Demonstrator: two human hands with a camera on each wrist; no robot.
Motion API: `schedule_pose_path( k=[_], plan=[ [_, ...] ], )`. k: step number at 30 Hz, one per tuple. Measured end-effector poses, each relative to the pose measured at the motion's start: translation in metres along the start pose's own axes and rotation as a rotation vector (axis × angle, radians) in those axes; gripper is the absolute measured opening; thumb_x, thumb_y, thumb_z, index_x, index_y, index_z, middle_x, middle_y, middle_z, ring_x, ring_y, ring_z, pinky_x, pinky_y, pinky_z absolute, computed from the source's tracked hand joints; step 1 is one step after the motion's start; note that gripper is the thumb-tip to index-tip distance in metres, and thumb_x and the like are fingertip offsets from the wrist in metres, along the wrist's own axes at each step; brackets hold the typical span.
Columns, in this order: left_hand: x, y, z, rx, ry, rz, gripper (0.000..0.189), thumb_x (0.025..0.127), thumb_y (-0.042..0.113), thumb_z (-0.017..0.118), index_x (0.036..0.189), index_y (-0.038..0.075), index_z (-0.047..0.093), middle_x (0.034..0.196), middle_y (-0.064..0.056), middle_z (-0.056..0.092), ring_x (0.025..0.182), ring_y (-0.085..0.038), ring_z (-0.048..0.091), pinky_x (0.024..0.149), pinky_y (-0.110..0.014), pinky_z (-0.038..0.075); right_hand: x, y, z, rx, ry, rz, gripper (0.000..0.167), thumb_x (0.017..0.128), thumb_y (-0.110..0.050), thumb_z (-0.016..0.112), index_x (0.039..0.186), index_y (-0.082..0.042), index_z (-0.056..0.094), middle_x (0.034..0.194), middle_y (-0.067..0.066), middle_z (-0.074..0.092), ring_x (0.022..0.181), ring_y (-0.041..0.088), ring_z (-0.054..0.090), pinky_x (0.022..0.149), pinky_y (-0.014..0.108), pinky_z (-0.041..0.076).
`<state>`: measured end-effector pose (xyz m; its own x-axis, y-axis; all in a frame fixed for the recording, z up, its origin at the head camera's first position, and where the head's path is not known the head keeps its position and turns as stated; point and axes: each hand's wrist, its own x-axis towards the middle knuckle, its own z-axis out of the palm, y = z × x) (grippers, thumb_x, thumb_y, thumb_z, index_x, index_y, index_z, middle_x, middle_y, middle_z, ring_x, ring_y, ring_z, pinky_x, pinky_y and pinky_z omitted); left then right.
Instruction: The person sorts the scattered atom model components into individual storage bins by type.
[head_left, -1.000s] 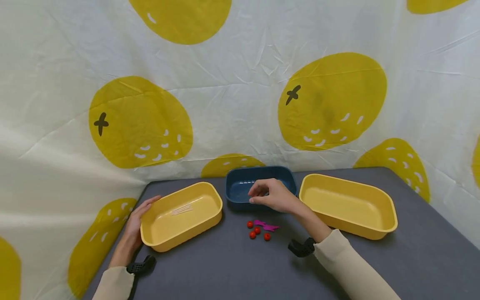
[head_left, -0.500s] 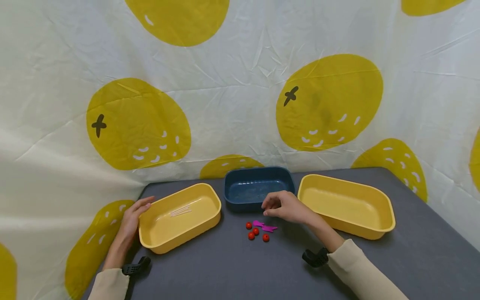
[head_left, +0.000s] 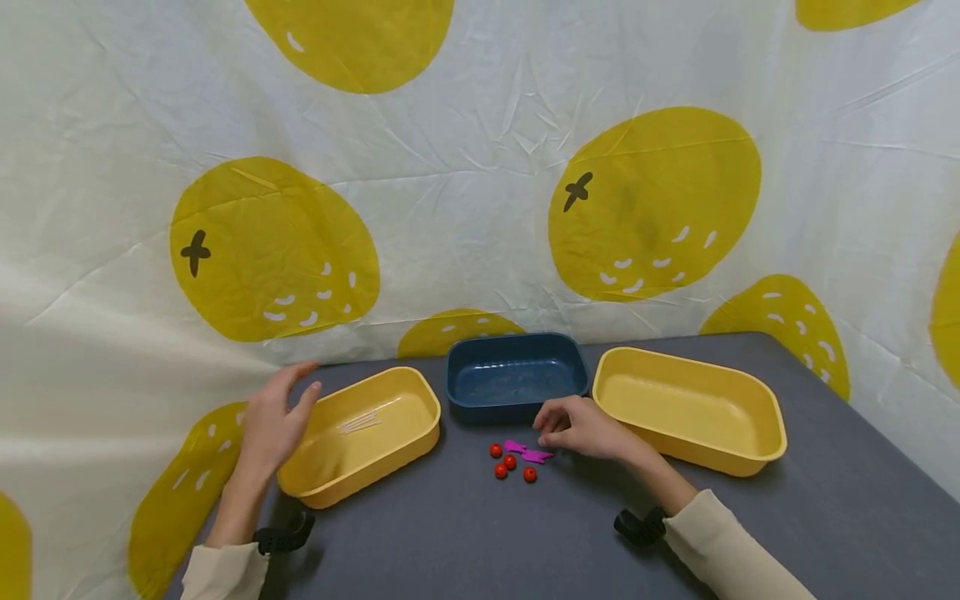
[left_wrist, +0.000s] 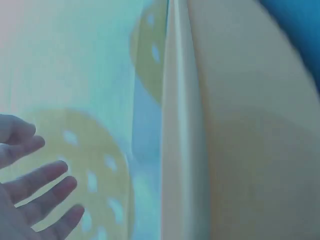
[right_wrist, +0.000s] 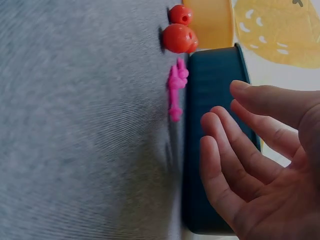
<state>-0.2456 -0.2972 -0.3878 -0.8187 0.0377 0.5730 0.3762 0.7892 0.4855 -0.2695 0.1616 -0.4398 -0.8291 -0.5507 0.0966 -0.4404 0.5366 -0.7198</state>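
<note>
My left hand (head_left: 273, 425), fingers spread and holding nothing, is over the left end of a yellow tray (head_left: 375, 471) with several thin pale sticks (head_left: 361, 422) in it. In the left wrist view those fingers (left_wrist: 42, 177) appear apart from the pale tray wall (left_wrist: 250, 150). The right hand (head_left: 585, 427) has loosely bent fingers with nothing between them. It hovers just right of the small magenta plastic pieces (head_left: 536, 456), in front of a dark blue tray (head_left: 517, 414). Several red beads (head_left: 510, 462) lie left of the magenta pieces; a hole shows in one bead (right_wrist: 180, 15) in the right wrist view.
Another yellow tray (head_left: 712, 457) stands at the right, close to the blue one. Dark grey cloth (head_left: 450, 542) covers the table. Behind and to the left hangs a white curtain (head_left: 465, 242) with yellow fruit prints.
My left hand has left the yellow tray's left rim and come up over it, fingers spreading. The right hand has moved from above the blue tray towards me, down beside the magenta pieces.
</note>
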Motion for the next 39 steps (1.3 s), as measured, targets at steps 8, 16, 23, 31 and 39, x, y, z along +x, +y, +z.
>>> schedule_pose_path(
  k=[8,16,23,31,39],
  plan=[
    [-0.007,0.055,0.035,-0.298,-0.208,-0.061,0.033,0.108,0.029,0.055,0.138,0.018,0.063,0.133,-0.005,0.070,0.118,-0.023,0.070,0.098,-0.037,0.058,0.000,0.008,0.004,-0.024,0.001,0.025,0.016,0.091,-0.016,0.078,0.102,-0.005,0.075,0.088,0.000,0.076,0.076,0.009,0.065,0.067,0.022,0.054],
    [-0.020,0.095,0.073,-0.673,-0.464,-0.230,0.041,0.108,0.019,0.054,0.147,0.009,0.053,0.142,-0.021,0.063,0.126,-0.034,0.065,0.105,-0.035,0.054,-0.002,0.014,0.006,-0.002,0.020,0.064,0.015,0.090,-0.015,0.078,0.100,-0.005,0.075,0.087,0.002,0.076,0.073,0.010,0.063,0.063,0.023,0.053],
    [-0.039,0.115,0.102,-0.697,-0.505,-0.346,0.054,0.106,0.026,0.056,0.158,0.020,0.040,0.156,-0.020,0.050,0.142,-0.038,0.052,0.115,-0.052,0.045,-0.001,0.015,0.007,-0.018,0.021,0.076,0.013,0.090,-0.017,0.079,0.099,-0.008,0.078,0.086,-0.001,0.077,0.070,0.008,0.060,0.062,0.023,0.051],
    [-0.049,0.120,0.135,-0.673,-0.519,-0.428,0.083,0.103,0.046,0.058,0.168,0.023,0.010,0.174,-0.017,0.014,0.158,-0.044,0.019,0.125,-0.064,0.021,0.005,0.013,0.011,-0.013,-0.019,0.080,0.014,0.088,-0.017,0.081,0.097,-0.007,0.079,0.081,-0.001,0.075,0.067,0.007,0.059,0.060,0.022,0.050],
    [-0.039,0.122,0.161,-0.616,-0.458,-0.518,0.097,0.098,0.061,0.057,0.168,0.027,-0.002,0.176,-0.002,-0.001,0.163,-0.033,0.004,0.126,-0.069,0.003,0.008,0.013,0.012,-0.002,-0.029,0.072,0.016,0.086,-0.018,0.082,0.095,-0.006,0.079,0.078,-0.002,0.075,0.066,0.006,0.060,0.060,0.022,0.052]
  ],
)
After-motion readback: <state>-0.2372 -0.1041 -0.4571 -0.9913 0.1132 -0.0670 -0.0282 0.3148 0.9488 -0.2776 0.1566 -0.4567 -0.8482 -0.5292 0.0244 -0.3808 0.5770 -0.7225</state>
